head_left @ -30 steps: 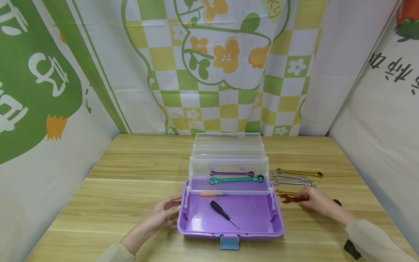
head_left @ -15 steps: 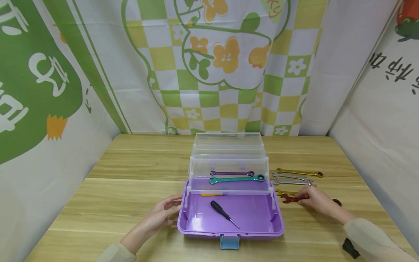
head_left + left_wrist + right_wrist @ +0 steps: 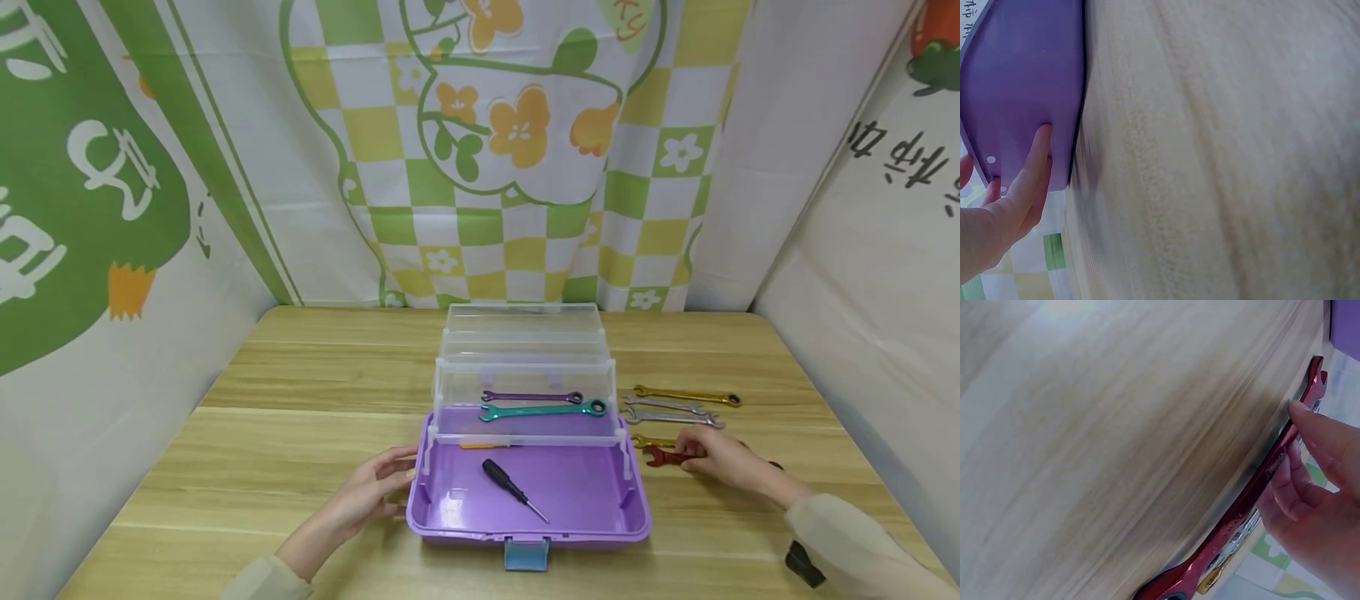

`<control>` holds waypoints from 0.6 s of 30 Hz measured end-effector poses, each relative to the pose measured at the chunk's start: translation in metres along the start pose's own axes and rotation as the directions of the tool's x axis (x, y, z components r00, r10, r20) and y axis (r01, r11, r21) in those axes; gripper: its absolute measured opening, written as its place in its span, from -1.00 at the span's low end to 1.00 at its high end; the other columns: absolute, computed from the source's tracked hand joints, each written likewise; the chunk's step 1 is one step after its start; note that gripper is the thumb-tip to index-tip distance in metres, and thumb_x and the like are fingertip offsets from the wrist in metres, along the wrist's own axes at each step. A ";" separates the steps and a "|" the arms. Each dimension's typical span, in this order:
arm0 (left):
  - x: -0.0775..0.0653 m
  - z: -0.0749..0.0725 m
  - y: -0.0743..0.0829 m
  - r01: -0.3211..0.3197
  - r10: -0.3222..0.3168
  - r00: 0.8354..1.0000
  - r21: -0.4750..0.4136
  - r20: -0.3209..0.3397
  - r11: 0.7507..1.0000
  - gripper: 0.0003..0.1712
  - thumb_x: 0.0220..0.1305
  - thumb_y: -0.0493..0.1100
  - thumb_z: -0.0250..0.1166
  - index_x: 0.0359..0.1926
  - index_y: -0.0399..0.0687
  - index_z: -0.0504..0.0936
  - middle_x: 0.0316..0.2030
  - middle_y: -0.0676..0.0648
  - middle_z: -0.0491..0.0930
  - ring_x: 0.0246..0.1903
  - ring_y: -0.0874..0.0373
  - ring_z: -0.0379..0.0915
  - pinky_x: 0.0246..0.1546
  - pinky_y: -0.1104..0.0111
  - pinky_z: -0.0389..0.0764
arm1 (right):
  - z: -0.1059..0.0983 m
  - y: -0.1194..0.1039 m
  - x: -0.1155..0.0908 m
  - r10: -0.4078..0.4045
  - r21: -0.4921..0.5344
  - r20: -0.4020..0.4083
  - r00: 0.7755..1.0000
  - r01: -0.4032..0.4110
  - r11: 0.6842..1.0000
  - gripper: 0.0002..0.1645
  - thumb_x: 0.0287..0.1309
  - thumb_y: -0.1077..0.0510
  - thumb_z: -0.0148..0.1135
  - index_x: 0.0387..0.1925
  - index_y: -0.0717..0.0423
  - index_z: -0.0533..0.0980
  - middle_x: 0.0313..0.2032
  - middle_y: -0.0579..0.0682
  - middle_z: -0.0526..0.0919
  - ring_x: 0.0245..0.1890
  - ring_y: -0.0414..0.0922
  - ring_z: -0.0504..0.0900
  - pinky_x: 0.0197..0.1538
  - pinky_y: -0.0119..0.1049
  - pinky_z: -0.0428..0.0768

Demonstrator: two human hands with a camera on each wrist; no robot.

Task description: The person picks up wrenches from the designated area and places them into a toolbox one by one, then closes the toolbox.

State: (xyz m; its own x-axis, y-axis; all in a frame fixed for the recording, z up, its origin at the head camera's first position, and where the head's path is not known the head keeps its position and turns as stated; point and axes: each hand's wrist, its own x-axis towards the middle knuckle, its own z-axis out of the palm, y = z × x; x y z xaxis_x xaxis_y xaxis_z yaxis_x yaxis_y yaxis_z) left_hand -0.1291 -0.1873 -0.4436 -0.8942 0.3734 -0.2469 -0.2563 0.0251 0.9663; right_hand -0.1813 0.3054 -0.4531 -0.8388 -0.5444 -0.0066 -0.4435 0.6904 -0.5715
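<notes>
A red combination wrench (image 3: 1238,506) lies along the wooden table, and my right hand (image 3: 720,460) pinches it between thumb and fingers near its open-jaw end. The wrist and palm cover much of it in the head view. My left hand (image 3: 371,492) touches the left outer wall of a purple toolbox (image 3: 637,508), its fingers (image 3: 1036,150) extended against the plastic. Inside the box lie a black-handled screwdriver (image 3: 504,481) and a yellow-handled tool (image 3: 480,446), partly behind the clear tray.
The toolbox's clear tiered tray (image 3: 525,367) is unfolded toward the back, bearing a purple wrench (image 3: 532,397) and a teal wrench (image 3: 540,411). Gold wrenches (image 3: 686,395) and silver wrenches (image 3: 675,417) lie right of the box. A black object (image 3: 804,565) sits near the right sleeve.
My right hand has shifted very slightly left over the red wrench, and the wrench's far end has turned a little. The left hand and toolbox stay put.
</notes>
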 end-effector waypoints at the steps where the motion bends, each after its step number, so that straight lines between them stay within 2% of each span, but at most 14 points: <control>1: 0.000 0.000 0.000 0.000 0.000 1.000 0.000 0.000 1.000 -0.31 0.20 -0.16 0.11 0.23 -0.42 0.04 0.17 -0.46 0.12 -0.02 -0.14 0.35 -0.11 0.05 0.52 | 0.000 0.000 0.000 0.001 0.017 -0.002 1.000 -0.001 1.000 -0.86 -0.09 0.34 0.25 -0.42 0.21 0.46 -0.51 -0.11 0.45 -0.52 -0.34 0.35 -0.54 -0.44 0.42; 8: 0.000 0.000 0.000 0.001 -0.001 1.000 -0.001 -0.005 1.000 -0.32 0.20 -0.17 0.10 0.23 -0.41 0.05 0.17 -0.46 0.12 -0.02 -0.15 0.35 -0.12 0.05 0.52 | 0.000 -0.001 -0.005 -0.016 0.098 -0.064 0.998 0.023 0.995 -0.82 -0.22 0.33 0.32 -0.48 0.18 0.48 -0.53 -0.11 0.48 -0.53 -0.34 0.39 -0.51 -0.47 0.48; 12: 0.000 0.000 0.000 0.001 -0.001 1.000 0.001 -0.005 1.000 -0.32 0.20 -0.17 0.10 0.23 -0.41 0.05 0.17 -0.45 0.12 -0.02 -0.14 0.36 -0.12 0.06 0.53 | 0.001 -0.001 -0.007 -0.010 0.148 -0.077 0.997 0.022 0.989 -0.84 -0.20 0.32 0.32 -0.51 0.16 0.49 -0.55 -0.11 0.50 -0.54 -0.35 0.41 -0.54 -0.46 0.49; 18: 0.000 0.000 0.000 0.001 -0.001 1.000 -0.002 -0.002 1.000 -0.32 0.20 -0.17 0.10 0.23 -0.41 0.05 0.17 -0.45 0.13 -0.02 -0.13 0.36 -0.11 0.06 0.53 | 0.002 0.001 -0.009 0.019 0.149 -0.081 0.997 -0.007 0.989 -0.86 -0.18 0.31 0.31 -0.52 0.12 0.49 -0.56 -0.13 0.51 -0.56 -0.38 0.40 -0.56 -0.47 0.48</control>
State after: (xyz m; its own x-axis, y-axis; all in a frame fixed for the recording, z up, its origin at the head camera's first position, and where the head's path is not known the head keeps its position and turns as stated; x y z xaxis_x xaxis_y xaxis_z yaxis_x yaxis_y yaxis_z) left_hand -0.1292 -0.1874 -0.4439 -0.8947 0.3716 -0.2478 -0.2579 0.0232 0.9659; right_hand -0.1735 0.3094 -0.4554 -0.8700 -0.4907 0.0484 -0.3856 0.6159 -0.6870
